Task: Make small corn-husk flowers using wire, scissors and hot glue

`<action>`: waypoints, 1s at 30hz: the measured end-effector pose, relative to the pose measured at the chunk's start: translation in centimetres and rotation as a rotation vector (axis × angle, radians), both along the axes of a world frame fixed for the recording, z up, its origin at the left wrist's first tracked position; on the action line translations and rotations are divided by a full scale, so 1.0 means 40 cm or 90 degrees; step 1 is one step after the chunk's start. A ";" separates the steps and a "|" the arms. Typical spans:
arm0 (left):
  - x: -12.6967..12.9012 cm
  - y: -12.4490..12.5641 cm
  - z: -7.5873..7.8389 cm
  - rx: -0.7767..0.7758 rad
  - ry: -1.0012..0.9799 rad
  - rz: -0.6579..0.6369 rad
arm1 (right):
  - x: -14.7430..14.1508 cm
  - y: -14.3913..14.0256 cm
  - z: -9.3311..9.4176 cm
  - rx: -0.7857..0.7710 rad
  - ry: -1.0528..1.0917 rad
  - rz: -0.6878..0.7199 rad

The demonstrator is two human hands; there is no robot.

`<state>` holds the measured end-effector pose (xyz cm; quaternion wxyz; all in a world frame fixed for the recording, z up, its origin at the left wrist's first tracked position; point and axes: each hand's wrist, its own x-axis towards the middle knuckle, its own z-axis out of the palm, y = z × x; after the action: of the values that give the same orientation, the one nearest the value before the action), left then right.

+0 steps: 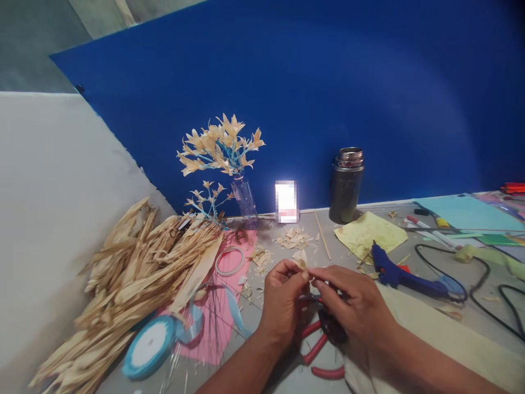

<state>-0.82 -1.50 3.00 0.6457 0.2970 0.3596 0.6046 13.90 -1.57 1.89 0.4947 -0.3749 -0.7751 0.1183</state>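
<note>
A small pale flower or petal of dried husk (301, 259) stands upright between the fingertips of my left hand (284, 298), which is closed in a pinch. My right hand (355, 301) is closed too, its fingertips meeting the base of the husk piece. What those fingers hold is hidden from me. Below the hands lie red-handled tools (315, 350), apparently pliers, partly covered. A dark rounded thing (332, 326) shows under my right palm; its kind is unclear. Cut husk petals (293, 238) lie scattered just beyond my fingers.
Dried husks (135, 273) pile up at left, beside a blue ribbon spool (150, 347) and pink paper (209, 342) with wires. Behind stand a bottle (244, 200) of husk flowers (221, 142), a bright screen (286, 201) and a flask (346, 186). A blue glue gun (404, 276) lies right.
</note>
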 end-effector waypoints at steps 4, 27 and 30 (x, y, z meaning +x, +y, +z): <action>0.000 0.000 0.000 -0.005 -0.041 -0.058 | 0.010 0.008 -0.006 -0.031 0.019 0.016; -0.027 -0.003 0.044 0.086 0.022 -0.153 | 0.033 0.007 0.062 -0.014 0.135 0.058; -0.037 -0.002 0.044 0.090 0.047 -0.235 | 0.035 0.010 0.078 -0.238 0.184 0.054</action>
<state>-2.31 -1.60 4.75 0.7095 0.4248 0.2792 0.4882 15.31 -1.18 5.00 0.5169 -0.4064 -0.6761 0.3324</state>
